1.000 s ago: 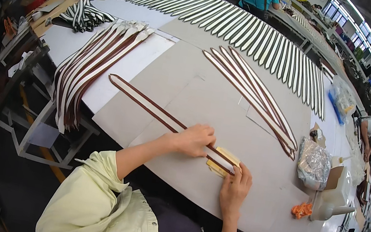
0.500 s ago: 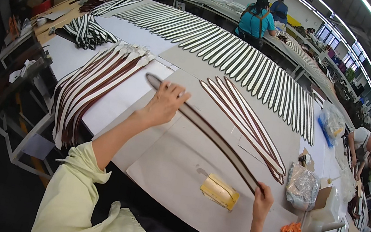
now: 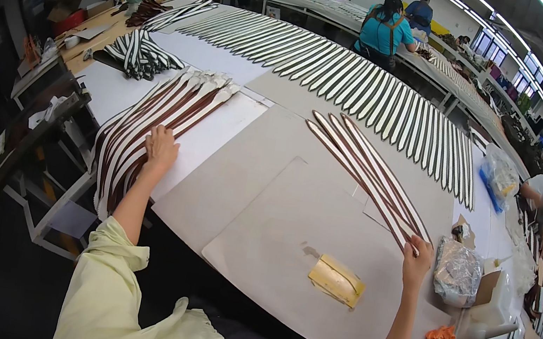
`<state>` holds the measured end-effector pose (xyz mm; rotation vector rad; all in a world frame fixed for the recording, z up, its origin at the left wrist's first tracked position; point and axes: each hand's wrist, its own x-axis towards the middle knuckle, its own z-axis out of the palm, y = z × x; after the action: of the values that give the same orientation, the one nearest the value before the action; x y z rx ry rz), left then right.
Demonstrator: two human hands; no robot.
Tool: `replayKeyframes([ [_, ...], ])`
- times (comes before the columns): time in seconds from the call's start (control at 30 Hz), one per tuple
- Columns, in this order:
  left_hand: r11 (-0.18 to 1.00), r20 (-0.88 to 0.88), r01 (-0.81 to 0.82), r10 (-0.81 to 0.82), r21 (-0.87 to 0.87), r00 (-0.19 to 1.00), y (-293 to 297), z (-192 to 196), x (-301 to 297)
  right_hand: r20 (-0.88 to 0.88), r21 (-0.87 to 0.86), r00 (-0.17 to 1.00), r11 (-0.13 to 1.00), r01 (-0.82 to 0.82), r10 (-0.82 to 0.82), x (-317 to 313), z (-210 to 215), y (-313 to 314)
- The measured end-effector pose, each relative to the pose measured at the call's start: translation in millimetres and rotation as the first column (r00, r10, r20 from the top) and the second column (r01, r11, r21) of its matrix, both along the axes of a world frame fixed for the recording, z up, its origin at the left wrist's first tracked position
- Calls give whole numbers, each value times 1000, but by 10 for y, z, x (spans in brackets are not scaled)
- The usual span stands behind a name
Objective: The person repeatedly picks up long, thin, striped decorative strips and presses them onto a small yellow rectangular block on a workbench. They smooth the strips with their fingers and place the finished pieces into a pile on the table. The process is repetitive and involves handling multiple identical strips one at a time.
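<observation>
On the left of the table, a pile of long brown-edged white strap strips (image 3: 146, 110) hangs over the near edge. My left hand (image 3: 161, 147) rests on the right side of this pile, fingers stretched out over the strips. Farther right, several similar brown-edged strips (image 3: 365, 163) lie in a fan, tips at the far end. My right hand (image 3: 418, 255) is at their near ends, thumb and fingers closed on a strip end. Exactly how many ends it grips is hidden.
A long row of dark-edged white strips (image 3: 342, 81) spans the table's far side. Near the front lies a yellow block (image 3: 337, 281). To the right are a plastic-wrapped bundle (image 3: 457, 272), a white bottle (image 3: 472, 335) and an orange crumpled piece (image 3: 440, 336). Co-workers stand beyond.
The single strip held between both hands is now down with the fanned group. My left hand has let go and moved left to the pile; my right hand has shifted slightly right and up.
</observation>
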<state>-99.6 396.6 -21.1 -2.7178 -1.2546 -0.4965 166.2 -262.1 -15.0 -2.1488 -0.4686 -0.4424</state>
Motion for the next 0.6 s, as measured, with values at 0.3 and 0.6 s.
replayKeyframes([
  [0.3, 986, 12, 24, -23, -168, 1000, 250, -6, -135, -190, -136, 964, 967, -215, 187, -1609, 151, 297],
  [0.6, 966, 151, 201, -177, -164, 973, 249, 207, -209, -194, -132, 970, 976, -174, 147, -1934, 140, 135],
])
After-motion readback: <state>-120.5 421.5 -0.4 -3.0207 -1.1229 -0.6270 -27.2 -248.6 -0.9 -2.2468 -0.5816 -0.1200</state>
